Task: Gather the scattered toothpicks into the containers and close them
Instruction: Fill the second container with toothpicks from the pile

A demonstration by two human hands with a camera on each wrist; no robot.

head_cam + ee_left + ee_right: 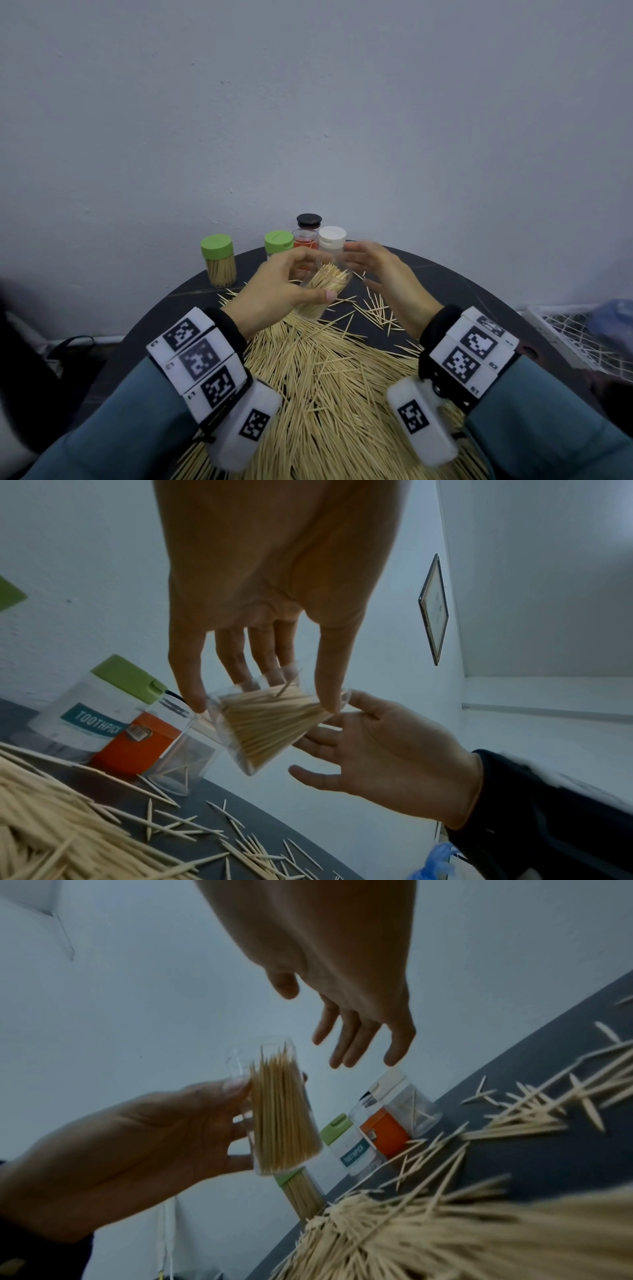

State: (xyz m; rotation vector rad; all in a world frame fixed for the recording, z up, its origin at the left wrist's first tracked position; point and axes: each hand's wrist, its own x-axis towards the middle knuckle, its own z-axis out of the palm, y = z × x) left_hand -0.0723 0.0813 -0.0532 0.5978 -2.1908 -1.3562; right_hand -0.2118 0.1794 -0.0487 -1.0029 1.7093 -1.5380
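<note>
My left hand [313,275] grips a clear lidless container [325,286] packed with toothpicks, tilted above the dark round table [445,284]. In the left wrist view thumb and fingers clamp the container [270,723] from above. My right hand [359,265] hovers open just right of it, holding nothing; its spread fingers [359,1042] hang above the white-lidded container [407,1096]. A large heap of loose toothpicks [325,377] covers the near half of the table, with strays [380,308] further back.
At the table's back stand a full green-lidded container [219,260], a second green-lidded one [278,241], an orange-labelled clear one [305,240], a black-lidded jar [309,221] and the white-lidded container [331,238]. A white wire basket [565,332] sits off the right edge.
</note>
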